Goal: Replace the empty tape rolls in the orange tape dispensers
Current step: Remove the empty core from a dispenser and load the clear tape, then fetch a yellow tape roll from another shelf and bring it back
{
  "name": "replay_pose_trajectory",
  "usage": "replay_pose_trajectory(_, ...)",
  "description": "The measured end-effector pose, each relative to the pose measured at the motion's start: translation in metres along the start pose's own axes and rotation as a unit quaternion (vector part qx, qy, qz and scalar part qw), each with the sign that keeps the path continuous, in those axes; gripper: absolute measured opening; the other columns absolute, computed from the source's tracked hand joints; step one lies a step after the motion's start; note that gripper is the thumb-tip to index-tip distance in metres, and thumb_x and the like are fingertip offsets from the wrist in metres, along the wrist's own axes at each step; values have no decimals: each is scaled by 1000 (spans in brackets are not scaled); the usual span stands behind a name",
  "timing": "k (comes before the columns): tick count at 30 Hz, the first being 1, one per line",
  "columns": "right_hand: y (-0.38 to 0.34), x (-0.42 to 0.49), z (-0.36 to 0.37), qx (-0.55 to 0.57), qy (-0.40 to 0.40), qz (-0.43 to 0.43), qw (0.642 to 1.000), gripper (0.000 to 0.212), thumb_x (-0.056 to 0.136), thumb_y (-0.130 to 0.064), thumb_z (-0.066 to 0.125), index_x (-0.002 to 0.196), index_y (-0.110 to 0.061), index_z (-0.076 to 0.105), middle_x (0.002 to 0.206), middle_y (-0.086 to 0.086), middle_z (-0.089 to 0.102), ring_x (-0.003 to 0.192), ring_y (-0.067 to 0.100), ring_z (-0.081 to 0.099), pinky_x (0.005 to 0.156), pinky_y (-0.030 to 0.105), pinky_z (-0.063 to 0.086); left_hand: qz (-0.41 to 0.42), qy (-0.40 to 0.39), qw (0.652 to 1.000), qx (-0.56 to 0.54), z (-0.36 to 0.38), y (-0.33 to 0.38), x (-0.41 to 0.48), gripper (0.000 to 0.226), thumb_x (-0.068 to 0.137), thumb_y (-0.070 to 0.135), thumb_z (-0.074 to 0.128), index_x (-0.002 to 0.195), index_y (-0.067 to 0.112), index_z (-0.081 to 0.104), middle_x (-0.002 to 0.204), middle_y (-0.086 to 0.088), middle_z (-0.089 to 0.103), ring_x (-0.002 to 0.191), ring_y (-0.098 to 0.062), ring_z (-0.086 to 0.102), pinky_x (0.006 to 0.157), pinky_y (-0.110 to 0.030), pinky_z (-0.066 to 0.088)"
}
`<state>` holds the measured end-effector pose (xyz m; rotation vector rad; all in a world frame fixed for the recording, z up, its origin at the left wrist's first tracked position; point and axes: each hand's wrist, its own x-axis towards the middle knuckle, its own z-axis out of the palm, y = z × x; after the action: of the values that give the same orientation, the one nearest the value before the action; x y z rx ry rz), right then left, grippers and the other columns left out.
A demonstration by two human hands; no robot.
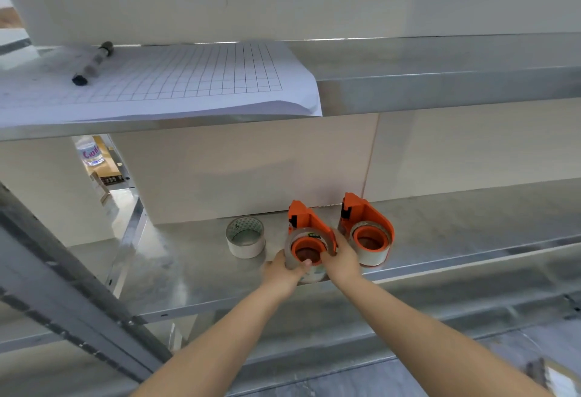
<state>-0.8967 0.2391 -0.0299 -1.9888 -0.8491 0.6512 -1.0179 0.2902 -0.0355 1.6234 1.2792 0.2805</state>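
**op:** Head cam check. I've got the metal shelf (195, 274) with two orange dispensers on it, where are my hands?

**reply:** Both on the near dispenser (306, 233). Left hand (283, 270) grips the tape roll (294, 248) from its left, thumb at the hub. Right hand (341, 259) clasps its right side. Second dispenser (366, 226) sits just right, untouched, already loaded. Loose roll (246, 237) stands left of the hands, apart.

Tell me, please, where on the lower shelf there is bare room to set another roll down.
Free: left of the loose roll, and right of the right dispenser. Crowded: the middle, where both hands hold the left dispenser.
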Motion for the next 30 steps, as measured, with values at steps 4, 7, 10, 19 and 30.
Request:
replay_pose_trajectory(4,0,2,-1,-20,6,-14,1000,42,84,-6,52,126,-11,48,120,12,61,114,31,56,91,32,43,8,23,999,44,-2,-5,1,67,78,54,63,131,19,42,132,-10,34,133,-30,29,102,-36,35)
replay_pose_trajectory(7,-12,9,-1,-50,51,-65,995,54,84,-14,57,135,-8,40,135,12,50,127,28,45,102,31,36,67,108,992,-7,-19,-3,2,70,69,46,75,127,19,46,133,-8,35,119,-24,47,98,-33,41)
replay_pose_trajectory(10,-38,19,7,-50,43,-163,984,53,84,-13,56,134,-14,40,139,5,44,131,20,39,102,19,27,118,242,963,-11,-51,-6,6,71,62,33,82,123,16,50,123,-4,42,111,-22,51,93,-28,42)
replay_pose_trajectory(19,-74,25,74,-90,-165,-84,979,60,86,-14,54,141,-8,30,145,11,40,133,25,39,108,31,32,-5,178,984,-11,-97,-53,46,122,59,28,87,148,8,6,156,-13,20,143,-28,20,115,-40,24)
replay_pose_trajectory(30,-86,36,88,-181,-251,-81,947,59,74,-19,70,129,-11,47,125,10,60,115,26,56,99,37,47,18,177,984,-31,-87,-41,56,88,54,14,87,131,5,45,124,-17,56,118,-33,52,98,-45,45)
